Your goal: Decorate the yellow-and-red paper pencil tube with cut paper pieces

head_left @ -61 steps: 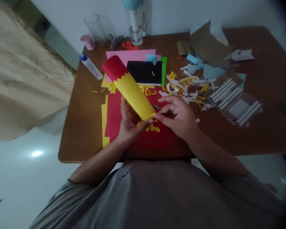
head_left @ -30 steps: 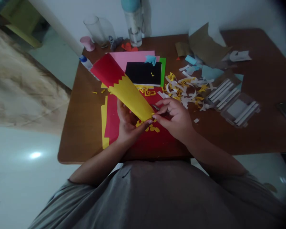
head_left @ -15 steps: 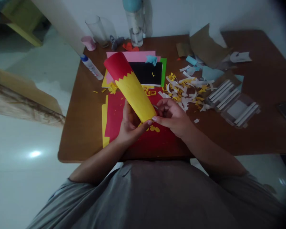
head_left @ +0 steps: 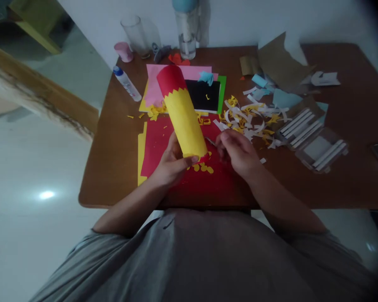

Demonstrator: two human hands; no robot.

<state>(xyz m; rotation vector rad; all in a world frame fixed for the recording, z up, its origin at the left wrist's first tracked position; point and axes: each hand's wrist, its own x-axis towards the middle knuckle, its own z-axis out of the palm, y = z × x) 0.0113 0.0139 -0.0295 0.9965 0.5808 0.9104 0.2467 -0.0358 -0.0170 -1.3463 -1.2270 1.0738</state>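
Left hand (head_left: pixel 172 165) curled snugly round the yellow-and-red paper tube (head_left: pixel 183 113), steadying it. Right hand (head_left: pixel 236 153) bunched, pinching a small metal tool (head_left: pixel 210 141) just beside the tube.

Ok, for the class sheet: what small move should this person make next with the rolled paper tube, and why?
Probably bring the right hand across onto the yellow-and-red paper tube. Only the left hand grips it, near its lower end, and a paper roll held that way could spring open. The white glue bottle with a blue cap stands nearby on the table.
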